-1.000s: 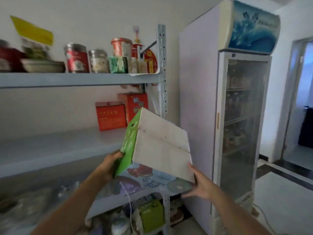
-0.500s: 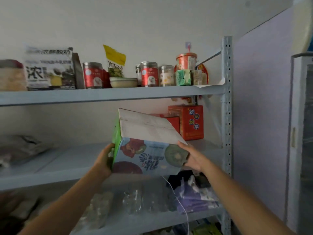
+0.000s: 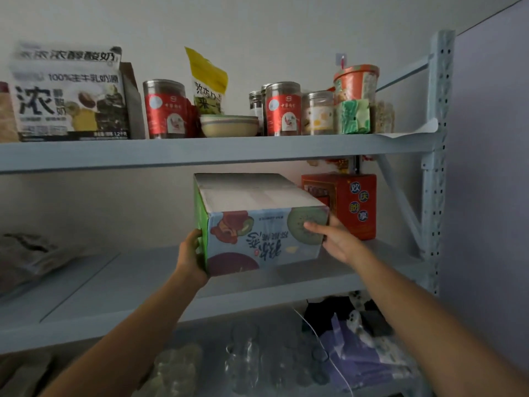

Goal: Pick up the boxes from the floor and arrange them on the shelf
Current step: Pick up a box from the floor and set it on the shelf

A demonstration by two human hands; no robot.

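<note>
Pale grey metal shelving (image 3: 217,151) fills a storeroom wall, where a person sets a fruit-printed carton (image 3: 262,224) onto the middle shelf (image 3: 114,282), just left of a red gift box (image 3: 347,206). The left hand (image 3: 191,257) clasps the carton's green side at its lower front corner, while the right hand (image 3: 333,239) lies with fingers spread flat across the front face and around the right edge; together they hold the carton from both sides, probably to steady its weight as it slides back. The print on its front reads upside down, so the carton appears to be going in inverted. Its base seems to rest on the shelf, though the contact line is partly hidden by the hands. One carton is in hand, and no others awaiting placement are in view; the floor is out of frame. On the top shelf stand one yoghurt carton (image 3: 70,93), two red-labelled jars (image 3: 164,108), one clear jar (image 3: 317,113), one yellow bag (image 3: 209,81) behind stacked bowls (image 3: 229,125), and one orange tub (image 3: 356,81). A second red box behind the carton is mostly hidden. Bottles (image 3: 249,356) on the bottom shelf are too blurred to count.
</note>
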